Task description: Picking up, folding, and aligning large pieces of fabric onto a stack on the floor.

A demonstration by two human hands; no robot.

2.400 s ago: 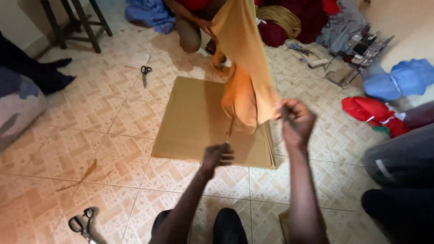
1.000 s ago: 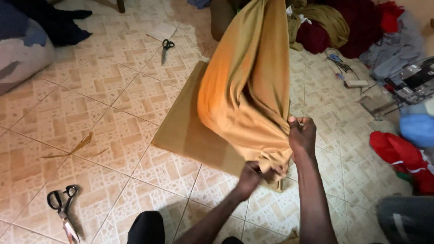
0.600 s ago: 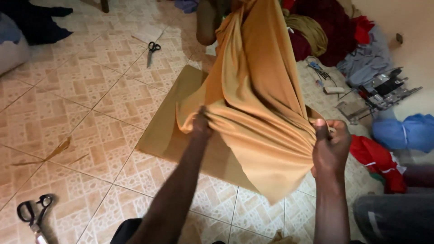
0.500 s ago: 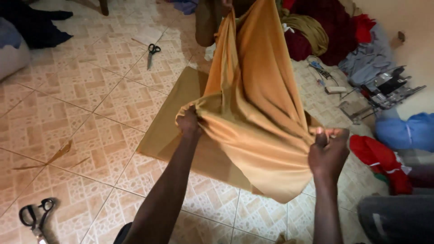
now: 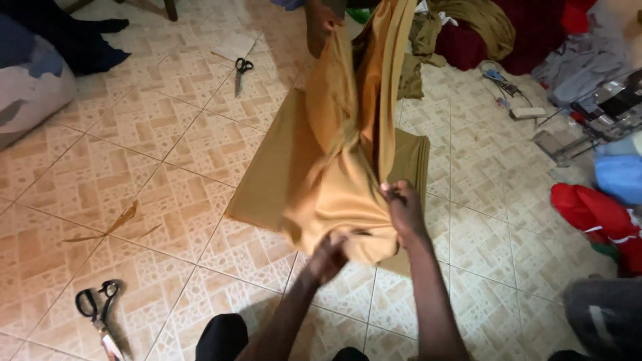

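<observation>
A long mustard-orange cloth [image 5: 348,154] hangs stretched between me and another person's hand [image 5: 321,23] at the top of the view. My right hand [image 5: 403,207] pinches the near edge of the cloth. My left hand [image 5: 329,255] grips its bunched lower end just beside the right. Under the cloth a folded stack of tan fabric [image 5: 277,167] lies flat on the tiled floor.
Black-handled scissors [image 5: 97,314] lie at the lower left, another pair [image 5: 241,70] farther off. A thin tan scrap [image 5: 114,224] lies on the tiles. Piles of dark red, grey, blue and red clothes [image 5: 595,207] crowd the right side. A seated person's dark sleeve [image 5: 80,47] is at upper left.
My hands were spread wide apart on the cloth's edge; they have come together near its lower end, gathering the cloth into a bunch. The view has shifted slightly.
</observation>
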